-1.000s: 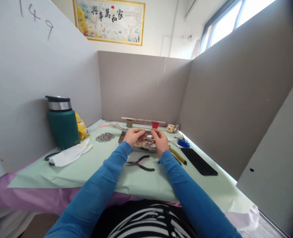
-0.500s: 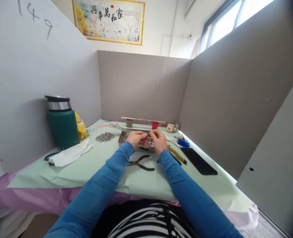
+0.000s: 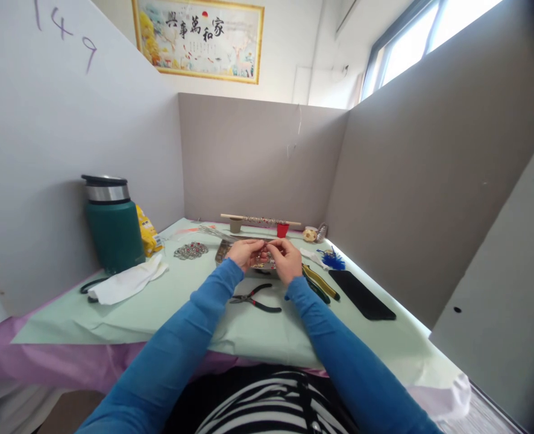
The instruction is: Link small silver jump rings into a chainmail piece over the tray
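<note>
My left hand [image 3: 244, 253] and my right hand [image 3: 287, 259] meet over a metal tray [image 3: 220, 253] of small shiny, colourful pieces. Thumb and fingers are pinched together on both hands, with the fingertips almost touching. Whatever they hold is too small to make out. On the table just below the tray lie black-handled pliers [image 3: 257, 298], their handles spread. Beside my right wrist are yellow-and-green-handled pliers [image 3: 320, 283]. Thin metal wires [image 3: 216, 232] stick out behind my left hand. My hands hide much of the tray.
A beaded stick [image 3: 262, 219] rests across a brown cup [image 3: 235, 226] and a red cup [image 3: 282, 230]. A heap of silvery chain [image 3: 191, 251] lies left. A black phone [image 3: 361, 294] and blue tassel [image 3: 333, 259] lie right. A green bottle [image 3: 114, 232] stands behind a white cloth [image 3: 129, 280].
Both hands have shifted slightly left, and the right fingertips have come closer to the left ones. Both stay pinched. The things on the table have not moved.
</note>
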A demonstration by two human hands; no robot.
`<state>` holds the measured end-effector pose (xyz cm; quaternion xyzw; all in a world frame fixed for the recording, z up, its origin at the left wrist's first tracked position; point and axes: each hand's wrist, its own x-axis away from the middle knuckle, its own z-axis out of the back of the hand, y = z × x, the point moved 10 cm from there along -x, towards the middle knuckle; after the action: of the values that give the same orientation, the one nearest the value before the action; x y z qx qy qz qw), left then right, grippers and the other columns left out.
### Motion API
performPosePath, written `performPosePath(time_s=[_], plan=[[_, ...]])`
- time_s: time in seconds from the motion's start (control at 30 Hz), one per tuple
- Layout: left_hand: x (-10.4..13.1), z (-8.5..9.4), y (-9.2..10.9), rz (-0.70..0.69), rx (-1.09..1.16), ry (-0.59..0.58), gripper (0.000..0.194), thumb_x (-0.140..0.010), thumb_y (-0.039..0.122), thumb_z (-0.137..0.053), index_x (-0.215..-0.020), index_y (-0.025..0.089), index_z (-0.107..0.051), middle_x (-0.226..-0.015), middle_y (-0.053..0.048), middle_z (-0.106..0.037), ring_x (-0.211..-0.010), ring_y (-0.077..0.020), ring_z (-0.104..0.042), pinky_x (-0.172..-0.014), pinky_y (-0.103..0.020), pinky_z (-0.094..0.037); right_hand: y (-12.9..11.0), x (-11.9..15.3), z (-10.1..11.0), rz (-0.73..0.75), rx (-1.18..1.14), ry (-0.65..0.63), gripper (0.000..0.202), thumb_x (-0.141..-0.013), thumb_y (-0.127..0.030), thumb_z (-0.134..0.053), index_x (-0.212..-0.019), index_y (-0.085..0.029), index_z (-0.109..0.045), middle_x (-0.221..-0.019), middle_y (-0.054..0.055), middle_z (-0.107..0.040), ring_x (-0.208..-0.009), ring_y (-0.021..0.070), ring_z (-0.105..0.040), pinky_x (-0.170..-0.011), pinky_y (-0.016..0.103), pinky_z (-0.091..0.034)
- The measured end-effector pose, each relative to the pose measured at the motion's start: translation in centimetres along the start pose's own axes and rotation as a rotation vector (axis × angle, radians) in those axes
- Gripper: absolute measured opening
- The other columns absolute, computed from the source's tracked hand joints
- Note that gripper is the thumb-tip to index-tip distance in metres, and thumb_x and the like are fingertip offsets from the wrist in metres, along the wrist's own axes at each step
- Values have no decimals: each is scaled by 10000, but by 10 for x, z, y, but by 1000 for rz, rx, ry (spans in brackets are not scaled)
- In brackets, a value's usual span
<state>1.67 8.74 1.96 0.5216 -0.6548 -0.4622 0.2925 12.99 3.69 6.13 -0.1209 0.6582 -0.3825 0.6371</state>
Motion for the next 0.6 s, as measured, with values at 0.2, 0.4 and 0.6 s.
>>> performPosePath(time_s=[0.2, 0.4, 0.6], plan=[[2, 2, -3, 38, 34, 52, 124, -778, 83, -573, -664, 71, -621, -542, -40, -584, -485, -90, -558, -530, -221, -506, -15, 4, -2, 133, 111, 9, 169, -789, -286, -507, -673, -195, -590, -718, 17, -564, -694, 150, -514, -655, 278, -413], [2, -9, 0, 33, 85, -61, 164, -822, 155, -514, -772, 66, -643, -625, -80, -625, -554, -131, -601, -585, -276, -526, -9, 1, 8, 77, 17, 76, 177, -785, -318, -517, -717, -181, -606, -745, 18, -584, -701, 148, -536, -663, 277, -433], [6, -12, 1, 26, 15, -87, 111, -768, 189, -609, -755, 80, -628, -647, -75, -624, -554, -130, -603, -588, -279, -522, -12, 2, 9, 91, 34, 80, 175, -785, -317, -525, -715, -179, -606, -736, 15, -578, -702, 144, -529, -665, 268, -427]])
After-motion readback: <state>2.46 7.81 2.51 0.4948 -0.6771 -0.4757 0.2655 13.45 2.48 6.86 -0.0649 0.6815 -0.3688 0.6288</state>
